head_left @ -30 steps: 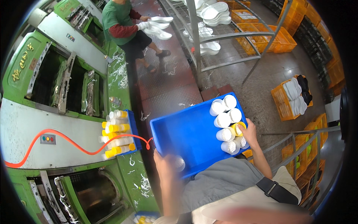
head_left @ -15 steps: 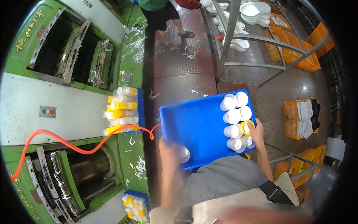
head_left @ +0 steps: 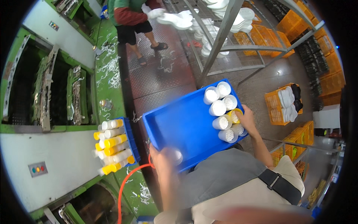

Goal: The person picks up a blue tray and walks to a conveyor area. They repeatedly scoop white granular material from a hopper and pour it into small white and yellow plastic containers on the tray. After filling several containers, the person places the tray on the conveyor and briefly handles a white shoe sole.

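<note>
A blue plastic tray is carried in front of my body, slightly askew. My left hand, partly blurred, grips its left end near the near corner. My right hand holds the right end, its thumb over the rim beside a yellow cup. Several white cups filled with white material stand packed along the tray's right side. A single whitish cup sits in the near left corner by my left hand. Most of the tray's floor is bare.
On the green machine ledge at left stands a blue bin of yellow and white bottles. An orange hose loops nearby. Ahead, a co-worker's gloved hand holds a white sole-shaped piece beside a metal rack. Orange crates stand right.
My view has turned, and the tray now appears farther left and more tilted. The co-worker has come more into view with a white sole-shaped piece. Both my hands keep hold of the tray.
</note>
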The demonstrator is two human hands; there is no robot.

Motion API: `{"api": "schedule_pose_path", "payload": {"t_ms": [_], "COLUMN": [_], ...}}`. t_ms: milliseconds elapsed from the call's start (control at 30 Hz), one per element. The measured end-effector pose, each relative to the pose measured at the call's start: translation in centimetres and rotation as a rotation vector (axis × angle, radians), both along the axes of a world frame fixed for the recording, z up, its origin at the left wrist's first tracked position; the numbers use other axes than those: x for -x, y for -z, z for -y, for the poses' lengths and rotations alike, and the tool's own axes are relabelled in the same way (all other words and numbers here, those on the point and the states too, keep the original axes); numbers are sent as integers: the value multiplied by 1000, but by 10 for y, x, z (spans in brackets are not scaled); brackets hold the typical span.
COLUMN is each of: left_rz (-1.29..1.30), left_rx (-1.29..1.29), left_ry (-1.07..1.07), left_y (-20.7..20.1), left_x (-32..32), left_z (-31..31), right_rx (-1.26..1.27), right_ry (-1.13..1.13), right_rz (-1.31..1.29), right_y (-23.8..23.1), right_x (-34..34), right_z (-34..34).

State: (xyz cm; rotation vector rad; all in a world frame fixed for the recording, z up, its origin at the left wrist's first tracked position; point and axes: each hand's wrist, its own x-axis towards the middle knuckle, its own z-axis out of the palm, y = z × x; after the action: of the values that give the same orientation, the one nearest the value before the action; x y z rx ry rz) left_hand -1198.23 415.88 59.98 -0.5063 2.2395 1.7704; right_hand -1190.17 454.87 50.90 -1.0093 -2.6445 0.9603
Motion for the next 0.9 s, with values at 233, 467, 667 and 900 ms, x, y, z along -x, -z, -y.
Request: {"api": "schedule_pose_path", "payload": {"t_ms": [233, 467, 667, 900], "left_rz": [-214, -211, -233, -187], "left_rx": [683, 759, 764, 695], "left_ry": [335, 262, 163, 42], "left_y": [9, -2, -3, 2], "left_x": [15, 16, 11, 8], "left_z": [32, 35, 35, 35], "right_rx": [117, 165, 126, 128], "right_ry": [-90, -221, -326, -339], "right_rz": [53, -19, -64, -97], "right_y": [-8, -11, -6, -3], "right_x": [59, 111, 145, 152], "right_z": [28, 37, 33, 35]}}
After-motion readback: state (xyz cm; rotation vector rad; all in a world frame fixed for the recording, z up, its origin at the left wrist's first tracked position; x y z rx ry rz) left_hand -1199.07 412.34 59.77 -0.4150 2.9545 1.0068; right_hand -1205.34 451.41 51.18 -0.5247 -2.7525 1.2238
